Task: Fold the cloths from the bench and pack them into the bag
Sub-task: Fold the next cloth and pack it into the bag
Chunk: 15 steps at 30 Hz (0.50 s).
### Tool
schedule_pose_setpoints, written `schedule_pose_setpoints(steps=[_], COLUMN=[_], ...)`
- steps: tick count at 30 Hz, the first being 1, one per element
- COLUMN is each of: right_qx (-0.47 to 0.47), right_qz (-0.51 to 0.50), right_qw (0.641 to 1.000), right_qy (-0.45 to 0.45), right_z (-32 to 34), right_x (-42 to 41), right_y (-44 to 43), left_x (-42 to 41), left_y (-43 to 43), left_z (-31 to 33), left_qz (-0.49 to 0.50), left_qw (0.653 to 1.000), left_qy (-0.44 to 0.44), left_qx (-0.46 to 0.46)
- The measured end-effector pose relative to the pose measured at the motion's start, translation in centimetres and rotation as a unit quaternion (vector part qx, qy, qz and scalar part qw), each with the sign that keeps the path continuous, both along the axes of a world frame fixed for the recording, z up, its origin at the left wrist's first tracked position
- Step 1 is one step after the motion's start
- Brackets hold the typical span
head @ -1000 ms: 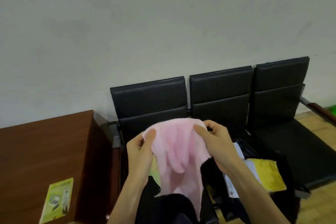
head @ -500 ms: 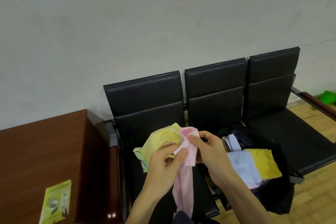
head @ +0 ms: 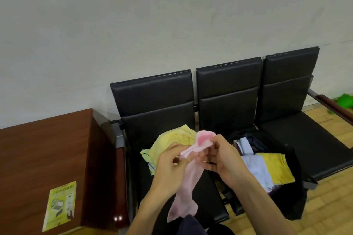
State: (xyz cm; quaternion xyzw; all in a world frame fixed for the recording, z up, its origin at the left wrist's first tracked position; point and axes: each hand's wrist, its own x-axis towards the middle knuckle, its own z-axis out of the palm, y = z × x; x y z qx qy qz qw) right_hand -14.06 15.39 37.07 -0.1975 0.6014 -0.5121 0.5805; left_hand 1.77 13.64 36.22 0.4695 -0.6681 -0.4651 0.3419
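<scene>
cloth first: the thin, soft pink cloth (head: 188,181) hangs in front of the left seat of the black padded three-seat bench (head: 229,101), gathered into a narrow strip that trails down toward us. our left hand (head: 170,164) pinches it just below the top, thumb and fingers curled round the fabric. our right hand (head: 225,158) pinches the bunched top end, and the two hands nearly touch.

a second ago the same cloth was stretched wide between hands held apart. now the hands have met and the width is gone, so we judge the first lengthwise fold made. the strip still needs doubling shorter before it can be packed.

on the bench's left seat, behind our hands, lies a crumpled pale yellow cloth (head: 172,139), not yet folded. at the middle seat sits the open black fabric bag (head: 294,206), with a folded white cloth (head: 256,170) and a folded mustard-yellow cloth (head: 275,168) showing at its mouth. left of the bench stands a brown wooden desk (head: 38,158) with a yellow paper leaflet (head: 60,204) on it.
</scene>
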Motion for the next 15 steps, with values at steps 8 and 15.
schedule_pose_setpoints(steps=[8,15], right_qx=[-0.047,-0.075], right_qz=[-0.025,0.135], right_qw=[0.998,0.988], right_qy=[0.033,0.009], right_z=[-3.4,-4.4], right_x=[-0.9,-1.2], right_y=[0.5,-0.2], left_x=[-0.3,0.4], left_y=[-1.6,-3.4], left_z=[0.4,1.7], left_qz=[-0.004,-0.076], left_qw=[0.999,0.99], left_qy=[0.038,0.097], left_qx=[0.03,0.061])
